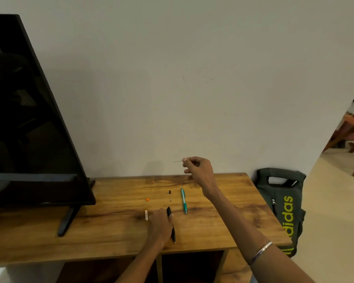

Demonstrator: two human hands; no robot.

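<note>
My left hand (159,223) holds a black mechanical pencil (171,225) down on the wooden table (114,227), fingers curled round its barrel. My right hand (198,168) is raised above the table's back edge and pinches a thin pencil lead (177,161) that points left. A teal mechanical pencil (184,200) lies on the table to the right of the black one. Between them and further back lies a small black part with a thin tip (169,194). A small orange cap (147,199) and a white eraser stick (146,215) lie to the left of my left hand.
A large black TV (29,123) on a stand (66,221) fills the table's left side. A plain wall rises behind. A dark bag with yellow lettering (282,205) stands on the floor at the table's right end. Wooden furniture (352,135) shows far right.
</note>
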